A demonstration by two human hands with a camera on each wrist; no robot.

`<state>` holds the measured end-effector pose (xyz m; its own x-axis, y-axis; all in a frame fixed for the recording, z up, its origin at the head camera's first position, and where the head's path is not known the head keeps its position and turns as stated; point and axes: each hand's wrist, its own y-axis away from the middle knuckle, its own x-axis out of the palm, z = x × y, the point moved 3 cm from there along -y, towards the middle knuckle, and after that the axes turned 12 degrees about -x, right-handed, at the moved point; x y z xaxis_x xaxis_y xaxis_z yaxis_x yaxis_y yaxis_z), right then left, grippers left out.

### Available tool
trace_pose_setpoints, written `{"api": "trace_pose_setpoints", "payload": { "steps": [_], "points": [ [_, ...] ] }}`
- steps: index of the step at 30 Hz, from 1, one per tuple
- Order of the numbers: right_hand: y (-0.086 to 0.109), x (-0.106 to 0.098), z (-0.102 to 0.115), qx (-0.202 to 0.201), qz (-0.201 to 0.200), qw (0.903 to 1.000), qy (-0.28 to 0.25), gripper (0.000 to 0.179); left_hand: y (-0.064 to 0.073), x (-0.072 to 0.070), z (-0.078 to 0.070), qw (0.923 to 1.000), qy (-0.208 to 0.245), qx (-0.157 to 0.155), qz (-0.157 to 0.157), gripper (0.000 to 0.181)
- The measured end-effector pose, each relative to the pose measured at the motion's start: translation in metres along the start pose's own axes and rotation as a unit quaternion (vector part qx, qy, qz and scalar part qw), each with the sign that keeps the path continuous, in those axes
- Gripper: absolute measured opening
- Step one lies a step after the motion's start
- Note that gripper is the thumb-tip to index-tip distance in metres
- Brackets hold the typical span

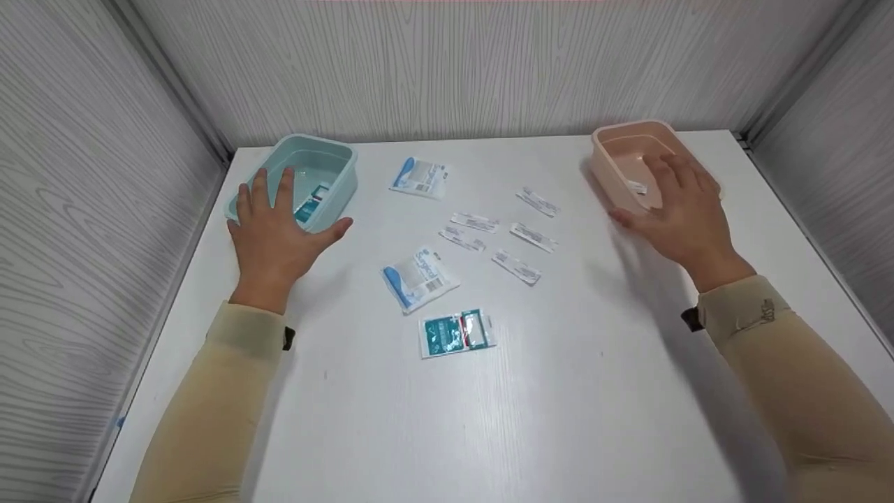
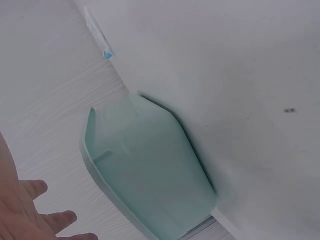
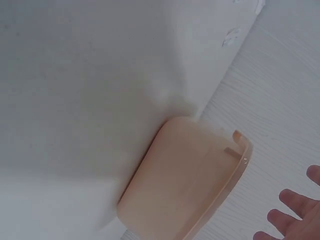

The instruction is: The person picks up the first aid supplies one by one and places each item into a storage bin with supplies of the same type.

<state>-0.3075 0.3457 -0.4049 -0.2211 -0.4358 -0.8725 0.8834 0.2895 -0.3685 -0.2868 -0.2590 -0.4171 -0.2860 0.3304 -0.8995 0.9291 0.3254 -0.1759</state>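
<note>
My left hand [image 1: 276, 237], fingers spread, is over the near end of a light blue plastic basket [image 1: 342, 188] at the back left. A teal and white packet [image 1: 311, 202] lies inside that basket. Over the near part of a peach plastic basket [image 1: 606, 171] at the back right is my right hand [image 1: 681, 213], its fingers extended and holding nothing. A small white packet [image 1: 637, 187] shows inside this basket. In the left wrist view the light blue basket [image 2: 150, 160] stands beside the fingers; the right wrist view shows the peach basket [image 3: 175, 180] beside the other hand.
Between the baskets lie two blue and white packets marked Surgical [image 1: 419, 279], several narrow white paper sachets [image 1: 534, 237] and, nearer me, a teal and white packet [image 1: 457, 334]. Wood-grain panels [image 1: 447, 70] enclose the white table [image 1: 524, 433] at the back and sides.
</note>
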Motion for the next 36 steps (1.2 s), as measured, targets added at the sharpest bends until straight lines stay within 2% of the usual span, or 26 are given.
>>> {"api": "trace_pose_setpoints", "payload": {
  "steps": [4,6,10,13,18,22,26,31,36],
  "points": [
    [0.001,0.001,0.012,-0.024,-0.047,0.9986,-0.007,0.095,0.003,-0.002,0.004,0.9981,0.039,0.006,-0.047,0.119],
    [0.000,0.003,0.019,-0.041,-0.069,0.9967,-0.004,0.093,0.005,-0.003,0.007,0.9964,0.061,0.002,-0.059,0.117],
    [0.001,0.007,0.032,-0.064,-0.092,0.9937,-0.004,0.092,0.011,-0.006,0.010,0.9926,0.098,-0.021,-0.068,0.115],
    [0.001,0.010,0.040,-0.065,-0.095,0.9931,-0.022,0.092,0.016,-0.008,0.013,0.9875,0.132,-0.047,-0.071,0.114],
    [0.003,0.015,0.047,-0.072,-0.099,0.9909,-0.055,0.094,0.020,-0.006,0.013,0.9715,0.209,-0.089,-0.068,0.113],
    [0.006,0.021,0.049,-0.063,-0.083,0.9923,-0.067,0.096,0.020,-0.004,0.012,0.9517,0.272,-0.130,-0.061,0.115],
    [0.007,0.026,0.052,-0.044,-0.066,0.9939,-0.076,0.097,0.021,-0.003,0.015,0.9253,0.332,-0.179,-0.038,0.121],
    [0.007,0.032,0.056,-0.031,-0.054,0.9940,-0.090,0.098,0.022,-0.001,0.017,0.8846,0.394,-0.249,-0.004,0.124],
    [0.009,0.039,0.059,-0.027,-0.039,0.9938,-0.100,0.101,0.021,0.005,0.020,0.8379,0.450,-0.309,0.009,0.125]
  ]
}}
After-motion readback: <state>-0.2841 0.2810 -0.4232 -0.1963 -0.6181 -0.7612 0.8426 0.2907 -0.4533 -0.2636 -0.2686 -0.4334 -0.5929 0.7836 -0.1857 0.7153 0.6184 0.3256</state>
